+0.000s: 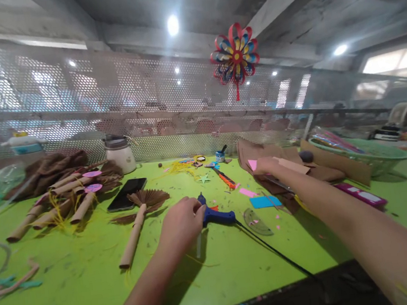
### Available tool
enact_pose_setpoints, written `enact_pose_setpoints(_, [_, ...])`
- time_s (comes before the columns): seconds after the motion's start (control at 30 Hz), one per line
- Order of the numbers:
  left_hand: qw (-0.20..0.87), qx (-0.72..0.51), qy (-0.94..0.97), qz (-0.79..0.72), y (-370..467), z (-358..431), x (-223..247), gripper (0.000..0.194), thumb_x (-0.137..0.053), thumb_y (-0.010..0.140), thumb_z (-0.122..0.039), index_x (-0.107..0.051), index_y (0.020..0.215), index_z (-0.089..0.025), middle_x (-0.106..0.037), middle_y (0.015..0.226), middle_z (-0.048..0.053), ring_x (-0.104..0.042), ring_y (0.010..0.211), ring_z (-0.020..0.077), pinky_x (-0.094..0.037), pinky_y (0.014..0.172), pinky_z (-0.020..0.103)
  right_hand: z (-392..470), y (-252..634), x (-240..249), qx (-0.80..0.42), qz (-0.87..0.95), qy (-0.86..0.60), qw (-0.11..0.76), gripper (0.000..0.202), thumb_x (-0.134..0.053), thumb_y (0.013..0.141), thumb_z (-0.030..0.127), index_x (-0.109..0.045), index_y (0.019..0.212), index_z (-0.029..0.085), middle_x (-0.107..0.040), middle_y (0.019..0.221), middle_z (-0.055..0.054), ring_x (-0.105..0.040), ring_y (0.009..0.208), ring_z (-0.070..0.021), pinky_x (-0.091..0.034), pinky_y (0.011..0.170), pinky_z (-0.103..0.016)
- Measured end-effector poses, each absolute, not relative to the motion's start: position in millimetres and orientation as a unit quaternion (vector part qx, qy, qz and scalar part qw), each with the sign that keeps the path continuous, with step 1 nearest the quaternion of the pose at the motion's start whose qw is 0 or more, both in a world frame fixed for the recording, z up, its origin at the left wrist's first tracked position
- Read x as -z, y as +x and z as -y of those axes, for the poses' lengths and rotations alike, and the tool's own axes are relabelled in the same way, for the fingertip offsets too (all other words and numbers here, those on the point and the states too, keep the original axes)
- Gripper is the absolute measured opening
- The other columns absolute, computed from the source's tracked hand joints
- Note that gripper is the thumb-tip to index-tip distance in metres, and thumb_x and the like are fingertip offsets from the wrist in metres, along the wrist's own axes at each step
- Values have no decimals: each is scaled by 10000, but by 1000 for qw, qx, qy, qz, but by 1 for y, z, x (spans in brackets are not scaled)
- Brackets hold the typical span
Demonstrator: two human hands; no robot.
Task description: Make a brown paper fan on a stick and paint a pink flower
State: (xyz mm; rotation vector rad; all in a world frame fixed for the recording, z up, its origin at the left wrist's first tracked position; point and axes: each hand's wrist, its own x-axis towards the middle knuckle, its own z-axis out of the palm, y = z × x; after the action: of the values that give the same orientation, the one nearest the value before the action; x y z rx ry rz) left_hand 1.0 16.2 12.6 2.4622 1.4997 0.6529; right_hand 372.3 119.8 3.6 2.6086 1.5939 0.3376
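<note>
Left hand at a blue glue gun, right arm stretched out over brown paper.
Directly ahead at 12 o'clock on the green table (94, 292), the glue gun (217, 215) lies at the left hand's (182, 220) 3 o'clock, its nozzle toward 12, its handle toward 4. It looks light, stiff and smooth, best held by the handle, clear of the possibly hot nozzle; the black cord (276, 251), running to 4 o'clock, may tug. The brown paper (278, 150), at the gun's 2 o'clock, looks light and easily creased, better lifted by an edge. The left forearm comes from 7 o'clock, palm down, thumb against the gun; whether the curled fingers pinch it, I cannot tell. The right arm comes from 4 o'clock, nearly straight; the right hand's (264, 165) fingers are hidden, so its grip cannot be told.
</note>
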Motion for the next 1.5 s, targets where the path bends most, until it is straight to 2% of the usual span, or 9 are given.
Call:
enact_pose_setpoints(0.2, [93,-231,831,-498,2,-14,-12,298,-462,862,-389,-667,757,-199,-670,832,73,-583,735,201,-352,622,291,-127,354,7,-86,-523,846,59,387,-646,803,378,-662,1130,172,-627,1170,-197,-580,1111,-333,-480,846,-450])
enact_pose_setpoints(0.47, [96,-242,828,-497,1,-13,-13,285,-472,857,-371,-677,744,-208,-666,803,68,-587,740,202,-352,621,286,-121,350,14,-101,-558,822,48,349,-565,910,338,-551,1209,157,-575,1208,-94,-599,1016,-211,-518,852,-424])
enact_pose_setpoints(0.7, [100,-232,829,-499,1,-12,-15,290,-476,857,-374,-683,754,-201,-686,830,69,-596,745,197,-353,615,273,-106,342,6,-136,-563,815,-32,309,-556,913,324,-595,1157,139,-604,1170,-131,-599,1027,-229,-497,864,-401])
enact_pose_setpoints(0.83, [99,-233,832,-493,1,-12,-14,280,-471,857,-361,-683,763,-203,-684,826,69,-597,744,198,-358,621,274,-101,335,-3,-173,-547,813,-97,312,-394,958,235,-636,1079,79,-637,1093,-210,-593,1063,-285,-452,847,-350])
enact_pose_setpoints(0.97, [99,-232,837,-485,1,-12,-14,275,-470,860,-344,-677,749,-201,-676,820,67,-593,751,197,-354,629,271,-99,330,-9,-200,-518,818,-153,335,-303,964,192,-586,1096,70,-633,1095,-202,-601,1044,-274,-435,824,-326])
enact_pose_setpoints(1.17, [100,-236,836,-485,1,-10,-14,268,-485,860,-346,-668,733,-197,-673,815,61,-582,730,186,-342,619,268,-89,316,-12,-196,-498,821,-199,340,-296,980,259,-570,1059,76,-665,937,-203,-643,877,-262,-416,721,-312])
enact_pose_setpoints(1.3, [105,-251,837,-475,1,-12,-12,258,-498,854,-336,-666,723,-191,-683,803,68,-593,734,192,-363,629,273,-70,295,-13,-204,-537,789,-217,351,-271,989,273,-584,997,115,-664,888,-150,-618,815,-233,-383,679,-292])
enact_pose_setpoints(1.4, [192,-292,810,-471,3,-17,-11,250,-519,851,-363,-671,790,-175,-694,808,79,-618,749,204,-420,659,288,-49,268,-16,-222,-579,748,-235,364,-246,995,270,-584,959,142,-643,896,-121,-582,840,-213,-370,715,-283])
enact_pose_setpoints(1.5, [429,-368,697,-442,4,-20,-12,339,-527,863,-427,-626,1009,-137,-689,892,114,-649,768,208,-499,664,308,-23,231,-20,-287,-678,614,-285,401,-224,991,232,-592,855,146,-601,841,-129,-529,813,-219,-366,756,-314])
